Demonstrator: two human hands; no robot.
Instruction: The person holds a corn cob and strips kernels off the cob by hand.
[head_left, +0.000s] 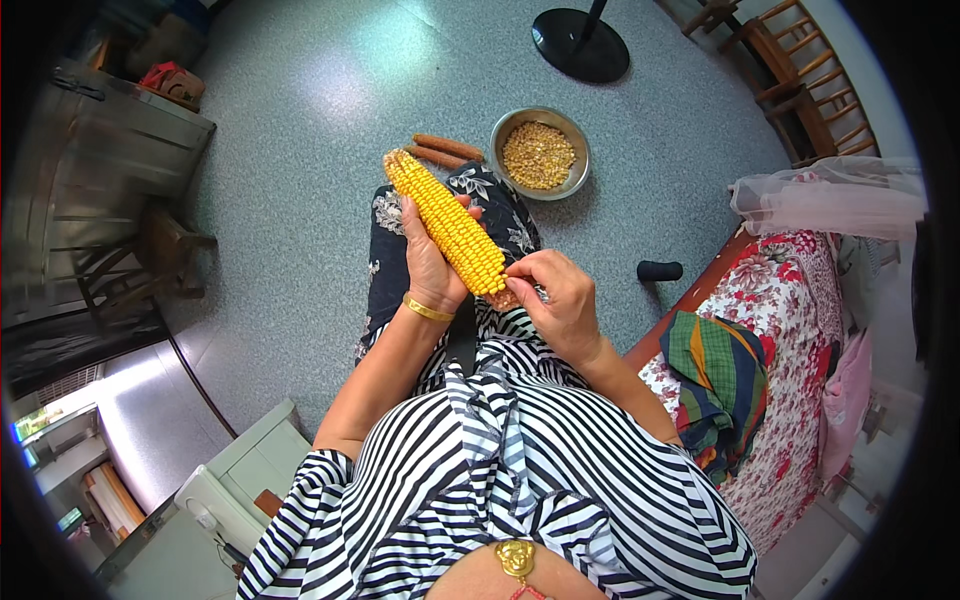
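Note:
A large ear of dried yellow corn (448, 225) lies slanted above my lap, its far tip bare of kernels and brownish. My left hand (433, 262) is wrapped around it from below, thumb along the near side and fingertips showing past the far side. At the ear's lower right end my right hand (559, 300) pinches the edge kernels between thumb and forefinger. Some bare, reddish cob shows at that end, below the kernels. On the floor beyond my knees, a steel bowl (583, 169) holds loose corn kernels (538, 155). Stripped corn cobs (448, 145) lie left of the bowl.
A round black stand base (581, 46) is on the speckled floor ahead. To the right is a bed with a floral cover (772, 360) and a plaid cloth (712, 382). A wooden chair (150, 251) stands left, wooden chairs (802, 82) at far right.

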